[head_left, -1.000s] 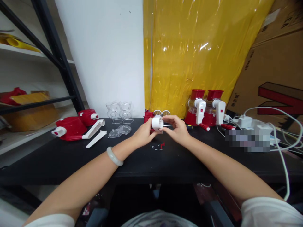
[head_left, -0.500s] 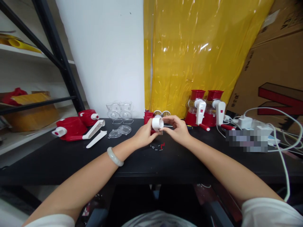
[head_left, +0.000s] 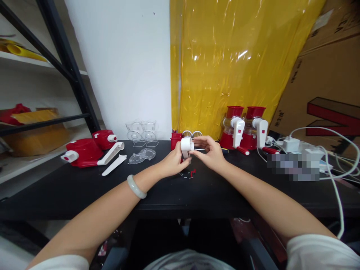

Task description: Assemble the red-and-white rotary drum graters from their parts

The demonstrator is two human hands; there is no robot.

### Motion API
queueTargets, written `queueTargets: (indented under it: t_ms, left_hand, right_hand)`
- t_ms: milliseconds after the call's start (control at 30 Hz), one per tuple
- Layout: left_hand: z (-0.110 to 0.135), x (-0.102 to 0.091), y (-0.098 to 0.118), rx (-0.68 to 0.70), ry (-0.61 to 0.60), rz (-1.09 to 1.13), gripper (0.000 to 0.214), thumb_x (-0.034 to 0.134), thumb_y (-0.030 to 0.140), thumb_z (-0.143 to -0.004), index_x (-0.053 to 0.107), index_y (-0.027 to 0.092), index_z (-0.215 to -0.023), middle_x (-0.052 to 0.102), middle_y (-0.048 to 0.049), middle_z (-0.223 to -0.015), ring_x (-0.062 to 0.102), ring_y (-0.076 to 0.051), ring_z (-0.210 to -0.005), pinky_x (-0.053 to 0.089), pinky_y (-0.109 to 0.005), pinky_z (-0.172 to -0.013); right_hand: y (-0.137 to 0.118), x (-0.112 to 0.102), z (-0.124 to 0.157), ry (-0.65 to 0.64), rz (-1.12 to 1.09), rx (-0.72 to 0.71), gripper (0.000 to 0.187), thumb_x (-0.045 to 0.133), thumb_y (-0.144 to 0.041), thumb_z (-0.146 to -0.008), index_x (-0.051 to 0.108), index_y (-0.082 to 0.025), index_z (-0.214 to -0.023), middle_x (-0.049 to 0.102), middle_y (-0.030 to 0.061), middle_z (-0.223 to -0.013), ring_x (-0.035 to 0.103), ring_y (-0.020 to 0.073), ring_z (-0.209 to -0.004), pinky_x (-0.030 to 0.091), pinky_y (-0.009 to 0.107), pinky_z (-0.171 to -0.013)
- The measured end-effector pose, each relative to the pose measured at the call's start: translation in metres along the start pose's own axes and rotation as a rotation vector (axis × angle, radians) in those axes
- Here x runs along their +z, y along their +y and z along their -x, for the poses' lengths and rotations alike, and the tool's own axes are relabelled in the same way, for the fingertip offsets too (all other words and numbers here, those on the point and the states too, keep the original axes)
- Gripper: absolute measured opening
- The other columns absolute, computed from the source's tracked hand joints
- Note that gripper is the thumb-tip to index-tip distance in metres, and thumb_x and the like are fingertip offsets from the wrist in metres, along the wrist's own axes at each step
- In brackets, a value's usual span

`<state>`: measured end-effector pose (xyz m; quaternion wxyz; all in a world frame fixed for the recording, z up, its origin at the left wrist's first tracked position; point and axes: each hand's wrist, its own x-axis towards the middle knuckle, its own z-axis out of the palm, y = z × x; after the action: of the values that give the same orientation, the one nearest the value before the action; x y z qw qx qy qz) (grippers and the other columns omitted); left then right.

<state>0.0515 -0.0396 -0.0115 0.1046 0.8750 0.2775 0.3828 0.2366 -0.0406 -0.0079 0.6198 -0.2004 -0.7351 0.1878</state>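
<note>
A short white cylindrical plastic part [head_left: 186,147] is held above the table, its narrower end facing right. My left hand [head_left: 174,161] is closed around its left side, thumb below. My right hand [head_left: 210,152] has fingertips and thumb at the part's right end, apparently pinching it; the exact contact is small. Behind my right hand shows a screwdriver [head_left: 225,151] with a dark and yellow handle, its thin shaft visible between thumb and fingers. Below the hands lie several small screws [head_left: 185,177] and a small red piece [head_left: 192,173]. A red plastic housing [head_left: 176,138] stands just behind.
Red bodies [head_left: 85,152], a white crank arm [head_left: 112,153] and a white cover strip [head_left: 114,165] lie left. Clear plastic parts [head_left: 142,155] are nearby. Two assembled red-and-white hand-crank graters [head_left: 235,129] stand right, beside white cables [head_left: 334,187]. Metal-rimmed drums [head_left: 197,134] sit behind.
The white part has turned slightly in my left hand, so its narrower end shows more to the right. My right fingers stay close to that end.
</note>
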Motion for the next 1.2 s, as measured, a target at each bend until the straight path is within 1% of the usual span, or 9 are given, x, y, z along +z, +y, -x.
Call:
queueTargets:
  t_ms: [200, 500, 633, 800, 967, 1033, 1100, 1133, 1200]
  left_hand:
    - [0.001, 0.001, 0.002, -0.031, -0.035, -0.011, 0.055, 0.057, 0.028, -0.083, 0.027, 0.014, -0.127, 0.057, -0.0142, -0.109, 0.060, -0.029, -0.106, 0.049, -0.045, -0.089]
    - [0.001, 0.003, -0.002, -0.039, -0.046, 0.014, 0.051, 0.056, 0.021, -0.081, 0.022, 0.016, -0.120, 0.057, -0.0081, -0.097, 0.063, -0.022, -0.089, 0.052, -0.038, -0.077]
    - [0.002, 0.004, -0.002, -0.052, -0.029, 0.049, 0.056, 0.056, 0.017, -0.077, 0.021, 0.017, -0.121, 0.056, -0.0049, -0.094, 0.062, -0.020, -0.085, 0.051, -0.035, -0.075]
    - [0.002, 0.005, -0.001, -0.069, -0.021, 0.107, 0.063, 0.057, 0.013, -0.072, 0.022, 0.018, -0.124, 0.053, -0.0066, -0.100, 0.062, -0.018, -0.082, 0.050, -0.033, -0.073]
    - [-0.001, 0.000, -0.002, -0.097, -0.010, 0.144, 0.057, 0.056, 0.010, -0.068, 0.027, 0.019, -0.116, 0.051, -0.0030, -0.094, 0.059, -0.018, -0.083, 0.049, -0.035, -0.075]
    - [-0.002, -0.003, -0.003, -0.113, -0.015, 0.174, 0.053, 0.053, 0.010, -0.068, 0.027, 0.020, -0.112, 0.051, -0.0010, -0.090, 0.058, -0.018, -0.083, 0.048, -0.035, -0.076]
    - [-0.003, -0.008, -0.003, -0.132, -0.049, 0.200, 0.047, 0.051, 0.010, -0.069, 0.028, 0.021, -0.108, 0.051, -0.0001, -0.088, 0.057, -0.018, -0.081, 0.047, -0.035, -0.075]
    - [-0.003, -0.010, -0.004, -0.138, -0.065, 0.191, 0.044, 0.051, 0.010, -0.069, 0.030, 0.021, -0.106, 0.051, -0.0004, -0.088, 0.057, -0.018, -0.081, 0.047, -0.035, -0.074]
    - [-0.004, -0.014, -0.004, -0.131, -0.082, 0.136, 0.038, 0.052, 0.012, -0.069, 0.033, 0.020, -0.101, 0.052, -0.0019, -0.091, 0.057, -0.019, -0.083, 0.047, -0.035, -0.074]
  right_hand:
    - [-0.001, 0.002, 0.000, 0.002, -0.047, 0.043, 0.050, 0.083, -0.038, -0.062, 0.058, -0.021, -0.102, 0.071, 0.0073, -0.100, 0.071, 0.0215, -0.090, 0.058, 0.040, -0.088]
    - [0.002, 0.002, -0.001, -0.007, -0.095, 0.096, 0.049, 0.083, -0.036, -0.062, 0.057, -0.021, -0.101, 0.071, 0.0078, -0.101, 0.071, 0.0214, -0.093, 0.058, 0.041, -0.090]
    - [0.002, 0.003, -0.002, -0.007, -0.106, 0.137, 0.051, 0.083, -0.038, -0.061, 0.057, -0.021, -0.101, 0.071, 0.0076, -0.101, 0.071, 0.0218, -0.093, 0.057, 0.041, -0.089]
    - [0.002, 0.001, -0.002, -0.010, -0.073, 0.101, 0.051, 0.083, -0.040, -0.062, 0.058, -0.021, -0.102, 0.072, 0.0077, -0.101, 0.071, 0.0223, -0.094, 0.056, 0.042, -0.091]
    - [0.007, -0.004, -0.003, -0.022, 0.007, 0.073, 0.056, 0.083, -0.042, -0.062, 0.056, -0.023, -0.107, 0.070, 0.0064, -0.096, 0.070, 0.0218, -0.091, 0.058, 0.040, -0.085]
    - [0.010, -0.007, -0.005, -0.025, 0.026, 0.043, 0.068, 0.083, -0.042, -0.061, 0.051, -0.025, -0.118, 0.068, 0.0077, -0.103, 0.068, 0.0221, -0.095, 0.058, 0.039, -0.083]
    - [0.011, -0.009, -0.006, -0.065, 0.043, -0.005, 0.082, 0.084, -0.040, -0.061, 0.043, -0.027, -0.131, 0.063, 0.0104, -0.118, 0.064, 0.0231, -0.105, 0.057, 0.040, -0.084]
    - [0.011, -0.010, -0.007, -0.101, 0.056, -0.031, 0.085, 0.083, -0.039, -0.063, 0.040, -0.029, -0.135, 0.059, 0.0114, -0.126, 0.062, 0.0236, -0.110, 0.056, 0.040, -0.086]
    - [0.009, -0.011, -0.008, -0.193, 0.104, -0.089, 0.080, 0.080, -0.037, -0.068, 0.041, -0.032, -0.138, 0.052, 0.0112, -0.136, 0.056, 0.0248, -0.119, 0.053, 0.042, -0.091]
